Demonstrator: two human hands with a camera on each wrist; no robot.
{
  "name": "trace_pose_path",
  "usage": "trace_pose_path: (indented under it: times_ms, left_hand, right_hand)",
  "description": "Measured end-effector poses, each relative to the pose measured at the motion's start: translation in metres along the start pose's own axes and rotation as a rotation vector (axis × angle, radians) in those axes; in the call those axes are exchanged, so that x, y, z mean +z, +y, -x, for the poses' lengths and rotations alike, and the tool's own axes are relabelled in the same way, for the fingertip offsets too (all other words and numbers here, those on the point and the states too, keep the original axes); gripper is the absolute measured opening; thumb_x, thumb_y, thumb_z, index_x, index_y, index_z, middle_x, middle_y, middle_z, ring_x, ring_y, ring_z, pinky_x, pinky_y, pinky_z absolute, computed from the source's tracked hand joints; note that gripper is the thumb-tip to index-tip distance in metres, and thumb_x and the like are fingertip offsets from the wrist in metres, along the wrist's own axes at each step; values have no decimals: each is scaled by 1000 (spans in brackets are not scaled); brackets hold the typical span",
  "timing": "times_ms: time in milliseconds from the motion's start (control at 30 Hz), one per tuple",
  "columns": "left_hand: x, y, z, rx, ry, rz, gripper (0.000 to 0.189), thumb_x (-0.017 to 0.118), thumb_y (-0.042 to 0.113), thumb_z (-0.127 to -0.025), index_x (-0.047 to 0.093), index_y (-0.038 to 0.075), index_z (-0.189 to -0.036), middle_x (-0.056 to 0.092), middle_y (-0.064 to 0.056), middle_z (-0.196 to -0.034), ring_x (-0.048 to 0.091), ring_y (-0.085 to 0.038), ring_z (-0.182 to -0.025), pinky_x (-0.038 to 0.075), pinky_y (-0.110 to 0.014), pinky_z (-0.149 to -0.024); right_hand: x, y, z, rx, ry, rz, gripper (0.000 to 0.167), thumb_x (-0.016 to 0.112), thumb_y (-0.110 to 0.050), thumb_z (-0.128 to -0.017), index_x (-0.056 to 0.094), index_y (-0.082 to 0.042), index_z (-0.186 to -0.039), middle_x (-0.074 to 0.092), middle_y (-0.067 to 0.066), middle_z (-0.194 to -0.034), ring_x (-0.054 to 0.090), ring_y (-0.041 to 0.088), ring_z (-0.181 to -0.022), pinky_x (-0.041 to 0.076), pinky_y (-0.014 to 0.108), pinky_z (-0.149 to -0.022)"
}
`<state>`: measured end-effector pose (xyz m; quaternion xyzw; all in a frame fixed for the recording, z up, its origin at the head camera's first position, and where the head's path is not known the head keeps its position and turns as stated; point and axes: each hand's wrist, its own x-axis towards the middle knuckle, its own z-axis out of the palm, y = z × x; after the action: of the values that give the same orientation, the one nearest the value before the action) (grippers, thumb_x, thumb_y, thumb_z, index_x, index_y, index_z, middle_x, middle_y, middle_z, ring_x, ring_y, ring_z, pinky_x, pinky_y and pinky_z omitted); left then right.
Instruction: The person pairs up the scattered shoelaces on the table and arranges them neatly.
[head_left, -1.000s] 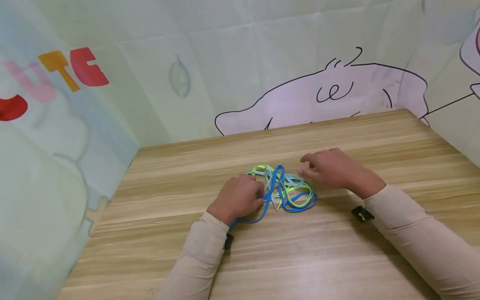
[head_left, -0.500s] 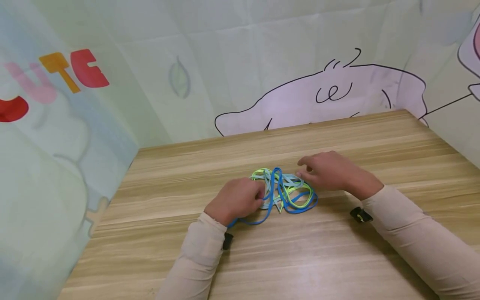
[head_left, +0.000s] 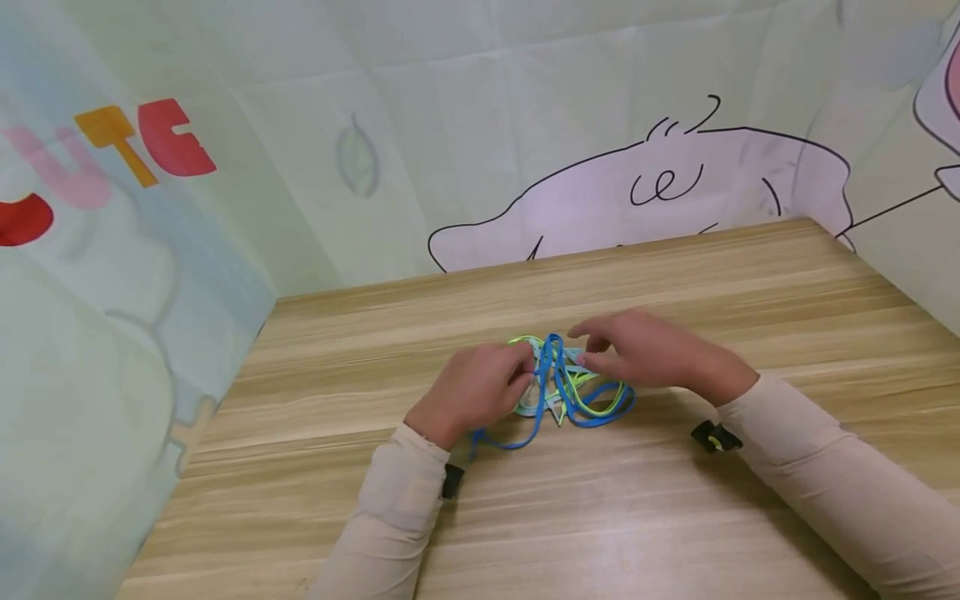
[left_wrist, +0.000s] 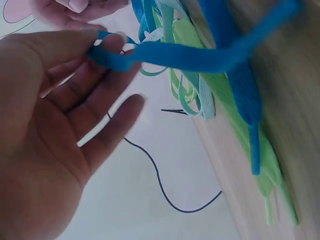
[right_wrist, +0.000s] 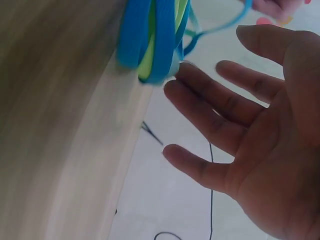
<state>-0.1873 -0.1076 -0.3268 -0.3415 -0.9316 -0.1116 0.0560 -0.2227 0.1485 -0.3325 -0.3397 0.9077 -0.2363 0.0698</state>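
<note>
My left hand (head_left: 476, 387) pinches a flat blue shoelace (left_wrist: 175, 56) between thumb and index finger. Its other fingers are spread loosely in the left wrist view. The rest of the blue lace lies looped in a tangle with a yellow-green shoelace (left_wrist: 220, 92) and a pale blue shoelace (left_wrist: 205, 97) on the table. A blue lace tip (left_wrist: 255, 150) shows close to the left wrist camera. My right hand (head_left: 648, 346) hovers at the right side of the tangle with fingers apart and nothing in its grasp. Its fingertips come right up to the laces in the right wrist view.
The wooden table (head_left: 600, 517) extends around the laces on all sides. Behind it hangs a printed cloth backdrop (head_left: 420, 133) with cartoon outlines and coloured letters. Dark wrist devices (head_left: 716, 436) sit under both sleeves.
The right hand has moved left and in toward the laces. The left hand has shifted slightly and has drawn up part of the blue shoelace, now pinched at its fingertips.
</note>
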Motion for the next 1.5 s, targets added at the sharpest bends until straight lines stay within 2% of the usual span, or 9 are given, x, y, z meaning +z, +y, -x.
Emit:
trace_pose_path:
  times_ms: [300, 433, 533, 667, 800, 967, 1200, 1367, 1500]
  left_hand:
    - [0, 2, -1, 129, 188, 13, 7, 66, 17, -98, 61, 17, -92, 53, 10, -75, 48, -6, -63, 43, -25, -57]
    - [-1, 4, -1, 172, 253, 17, 5, 66, 16, -97, 63, 14, -94, 57, 8, -77, 49, -6, -63, 44, -25, -58]
    - [-3, 3, -2, 189, 299, 22, 4, 66, 15, -97, 64, 12, -95, 60, 7, -79, 51, -6, -64, 46, -26, -60]
    - [-5, 3, -2, 186, 343, 30, 4, 66, 15, -97, 64, 12, -96, 62, 6, -81, 53, -7, -66, 48, -27, -62]
    - [-7, 3, -1, 177, 366, 31, 4, 67, 15, -96, 64, 12, -96, 63, 5, -83, 53, -8, -66, 48, -27, -62]
    - [-9, 2, -1, 185, 408, 18, 4, 67, 12, -95, 64, 10, -96, 64, 4, -84, 54, -10, -66, 49, -28, -62]
    - [-13, -4, 1, 177, 482, 31, 10, 68, 11, -93, 68, 7, -103, 70, 0, -92, 64, -11, -75, 54, -31, -69]
    - [-14, -9, 2, 172, 546, 51, 12, 69, 9, -91, 69, 5, -103, 70, -2, -91, 64, -11, -73, 53, -30, -66]
    - [-15, -13, 3, 155, 567, 62, 11, 68, 9, -92, 69, 6, -103, 66, 0, -86, 60, -9, -71, 51, -26, -63]
  right_hand:
    - [7, -13, -1, -163, 71, -2, 50, 67, -25, -98, 53, -13, -144, 72, -9, -99, 66, 5, -87, 54, 38, -81]
    - [9, -14, -1, -182, 92, -16, 46, 69, -23, -97, 57, -10, -140, 72, -7, -97, 67, 5, -86, 55, 38, -79]
    - [8, -15, -1, -161, 99, -7, 39, 69, -23, -97, 63, -9, -132, 72, -7, -96, 67, 6, -85, 55, 37, -77]
    - [7, -15, -2, -126, 109, 13, 19, 70, -24, -96, 69, -12, -111, 70, -10, -92, 64, 6, -84, 54, 34, -75]
    - [7, -15, -2, -136, 139, 23, 6, 71, -23, -96, 69, -18, -96, 66, -13, -86, 61, 5, -80, 52, 31, -73]
    - [5, -15, -1, -149, 193, 22, 5, 71, -22, -96, 71, -17, -93, 63, -13, -83, 58, 6, -76, 51, 31, -70]
    - [-4, -13, 2, -109, 319, -16, 6, 71, -18, -94, 71, -14, -89, 49, -7, -66, 46, 11, -62, 40, 30, -57]
    - [-11, -14, 6, -87, 361, -65, 4, 70, -15, -94, 70, -14, -90, 52, -7, -66, 49, 13, -62, 42, 31, -57]
    - [-17, -16, 9, -86, 381, -72, 4, 70, -15, -94, 69, -15, -90, 51, -6, -67, 49, 14, -64, 42, 31, -58]
